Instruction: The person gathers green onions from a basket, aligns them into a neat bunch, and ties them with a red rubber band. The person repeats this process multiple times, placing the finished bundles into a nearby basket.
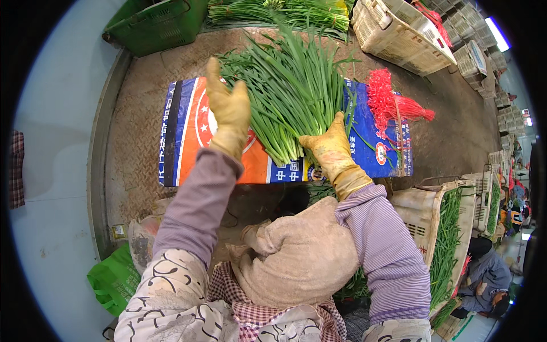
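A loose heap of garlic chives (286, 85) lies across a low platform wrapped in blue and orange printed sheeting (183, 141). Its pale stem ends point towards me and its green leaves fan out away from me. My right hand (335, 147), in a yellow rubber glove, grips the stems at the heap's lower right, with the thumb on the left and the fingers on the right. My left hand (228, 109), gloved alike, is raised at the heap's left side. Its fingers are apart and it holds nothing. A bundle of red plastic ties (395, 102) lies on the sheeting's right part.
Tied green bunches (277, 15) lie beyond the platform. A green crate (154, 25) stands far left, a whitish crate (401, 34) far right. Beside my right arm is a crate of chives (446, 239). A green bag (115, 278) sits lower left; a person (487, 273) is at right.
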A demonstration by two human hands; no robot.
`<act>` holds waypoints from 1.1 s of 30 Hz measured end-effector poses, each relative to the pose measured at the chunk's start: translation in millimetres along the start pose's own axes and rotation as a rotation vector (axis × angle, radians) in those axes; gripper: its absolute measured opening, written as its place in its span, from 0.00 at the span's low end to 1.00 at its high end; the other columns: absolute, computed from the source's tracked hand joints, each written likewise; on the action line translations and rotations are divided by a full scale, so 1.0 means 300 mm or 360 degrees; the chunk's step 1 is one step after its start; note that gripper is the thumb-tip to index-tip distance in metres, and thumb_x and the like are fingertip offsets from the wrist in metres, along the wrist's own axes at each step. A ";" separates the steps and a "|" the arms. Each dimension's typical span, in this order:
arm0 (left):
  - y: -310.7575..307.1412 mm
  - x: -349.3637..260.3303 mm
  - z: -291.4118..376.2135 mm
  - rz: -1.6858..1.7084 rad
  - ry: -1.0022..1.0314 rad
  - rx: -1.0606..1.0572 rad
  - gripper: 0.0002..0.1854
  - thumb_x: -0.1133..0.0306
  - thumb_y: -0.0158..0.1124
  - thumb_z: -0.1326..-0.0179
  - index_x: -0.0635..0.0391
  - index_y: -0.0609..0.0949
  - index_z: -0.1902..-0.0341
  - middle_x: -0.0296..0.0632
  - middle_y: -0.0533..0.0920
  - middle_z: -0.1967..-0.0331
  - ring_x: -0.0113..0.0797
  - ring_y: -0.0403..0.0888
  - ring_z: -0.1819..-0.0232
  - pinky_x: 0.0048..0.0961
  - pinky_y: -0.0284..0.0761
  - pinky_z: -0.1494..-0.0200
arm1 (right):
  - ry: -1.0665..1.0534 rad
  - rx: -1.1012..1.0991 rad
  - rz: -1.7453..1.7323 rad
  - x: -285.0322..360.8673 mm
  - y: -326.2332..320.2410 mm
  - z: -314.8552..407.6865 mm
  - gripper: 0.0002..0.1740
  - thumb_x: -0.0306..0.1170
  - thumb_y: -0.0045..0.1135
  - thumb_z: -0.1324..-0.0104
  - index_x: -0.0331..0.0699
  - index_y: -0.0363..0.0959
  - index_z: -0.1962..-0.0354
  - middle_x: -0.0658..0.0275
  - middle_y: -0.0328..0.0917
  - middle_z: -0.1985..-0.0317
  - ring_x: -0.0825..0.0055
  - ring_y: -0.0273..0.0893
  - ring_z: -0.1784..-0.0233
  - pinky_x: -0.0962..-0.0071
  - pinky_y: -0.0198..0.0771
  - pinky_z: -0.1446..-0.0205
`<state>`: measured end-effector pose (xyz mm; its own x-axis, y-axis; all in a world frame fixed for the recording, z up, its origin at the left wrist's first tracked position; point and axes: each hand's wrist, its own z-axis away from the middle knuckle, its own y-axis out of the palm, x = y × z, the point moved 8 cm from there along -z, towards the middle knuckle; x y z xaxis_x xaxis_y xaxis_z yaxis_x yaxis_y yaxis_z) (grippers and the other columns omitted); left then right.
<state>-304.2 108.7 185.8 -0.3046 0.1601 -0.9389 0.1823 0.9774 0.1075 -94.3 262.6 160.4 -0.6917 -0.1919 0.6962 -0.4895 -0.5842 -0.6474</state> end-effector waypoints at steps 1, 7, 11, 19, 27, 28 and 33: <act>0.030 -0.059 0.049 -0.0088 0.0274 0.0187 0.39 0.85 0.59 0.47 0.64 0.61 0.28 0.52 0.67 0.31 0.43 0.60 0.27 0.34 0.53 0.25 | 0.0021 0.0015 0.0026 0.000 0.002 0.000 0.67 0.34 0.74 0.51 0.23 0.31 0.28 0.38 0.65 0.36 0.54 0.69 0.34 0.72 0.63 0.31; 0.318 -0.078 0.258 -0.0225 0.0402 0.0983 0.40 0.65 0.70 0.42 0.55 0.63 0.27 0.49 0.68 0.33 0.44 0.64 0.30 0.36 0.59 0.28 | 0.0036 0.0430 -0.0282 0.022 0.011 0.028 0.72 0.39 0.79 0.51 0.32 0.28 0.26 0.48 0.71 0.41 0.64 0.73 0.41 0.72 0.69 0.39; 0.334 0.014 0.259 -0.0217 0.0075 0.1065 0.41 0.63 0.73 0.44 0.54 0.65 0.27 0.49 0.69 0.36 0.41 0.64 0.32 0.34 0.59 0.29 | 0.0073 0.0657 -0.0916 0.040 -0.067 0.052 0.42 0.44 0.68 0.40 0.49 0.57 0.32 0.66 0.73 0.42 0.72 0.73 0.43 0.59 0.70 0.47; 0.334 0.012 0.258 -0.0175 0.0287 0.1089 0.36 0.60 0.68 0.39 0.54 0.67 0.29 0.48 0.67 0.31 0.44 0.60 0.28 0.37 0.55 0.27 | 0.0038 0.0549 -0.0831 0.023 -0.059 0.023 0.36 0.34 0.72 0.44 0.45 0.66 0.39 0.67 0.80 0.54 0.74 0.80 0.56 0.66 0.76 0.58; 0.329 -0.007 0.278 -0.0369 0.0407 0.1221 0.52 0.53 0.79 0.53 0.49 0.61 0.25 0.50 0.57 0.25 0.48 0.51 0.24 0.43 0.50 0.24 | 0.0242 0.0565 -0.0856 -0.055 -0.142 -0.063 0.23 0.24 0.67 0.46 0.36 0.72 0.52 0.66 0.80 0.67 0.74 0.79 0.67 0.69 0.79 0.66; 0.331 -0.002 0.278 -0.0350 0.0375 0.1251 0.54 0.53 0.79 0.55 0.47 0.60 0.24 0.50 0.55 0.25 0.50 0.49 0.24 0.46 0.48 0.24 | 0.0281 0.0539 -0.0871 -0.060 -0.154 -0.062 0.21 0.25 0.68 0.47 0.37 0.73 0.54 0.66 0.79 0.69 0.74 0.79 0.70 0.69 0.79 0.68; 0.338 0.004 0.275 -0.0252 0.0314 0.1247 0.53 0.50 0.77 0.53 0.47 0.60 0.24 0.50 0.56 0.25 0.50 0.49 0.23 0.47 0.42 0.24 | 0.0389 0.0472 -0.0814 -0.058 -0.125 -0.024 0.24 0.23 0.69 0.49 0.37 0.71 0.54 0.64 0.78 0.66 0.71 0.78 0.66 0.65 0.79 0.69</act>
<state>-209.1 196.5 168.5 -0.5266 0.1214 -0.8414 0.7011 0.6218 -0.3491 -67.8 293.5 170.3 -0.5279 0.3336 0.7810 -0.6462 -0.7546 -0.1145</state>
